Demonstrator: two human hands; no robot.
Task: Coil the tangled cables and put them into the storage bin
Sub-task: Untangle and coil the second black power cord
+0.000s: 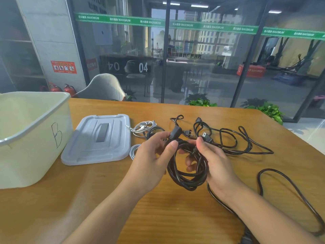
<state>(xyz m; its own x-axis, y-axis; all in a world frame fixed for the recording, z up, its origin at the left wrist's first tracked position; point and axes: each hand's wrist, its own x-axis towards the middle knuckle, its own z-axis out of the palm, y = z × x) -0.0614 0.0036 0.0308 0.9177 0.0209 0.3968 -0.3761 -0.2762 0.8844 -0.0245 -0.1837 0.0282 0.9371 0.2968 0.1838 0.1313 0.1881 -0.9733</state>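
Both hands held one black power cable coil (188, 166) just above the wooden table (158, 208). Left hand (154, 155) had its grip curled around the upper left of the coil, thumb laid across the strands near a black inline adapter block (175, 132). Right hand (211, 159) had its grip closed on the coil's right side, fingers threaded through the loops and thumb pressed on top, beside a black plug (206, 137). A loose tail of the same black cord (290, 184) ran from under the right wrist in a wide loop across the table to the right edge.

Behind the hands lay a tangle of black cables (233, 140) with a two-pin plug (187, 132), all resting on the table. To the left of that sat a small bundle of white cables (143, 127), and a grey-white coiled cable (133, 151) lay touching the edge of a pale grey bin lid (98, 140), which lay flat. Farther left stood the open, cream storage bin (35, 131), marked with a handwritten "B"; what it held could not be seen.
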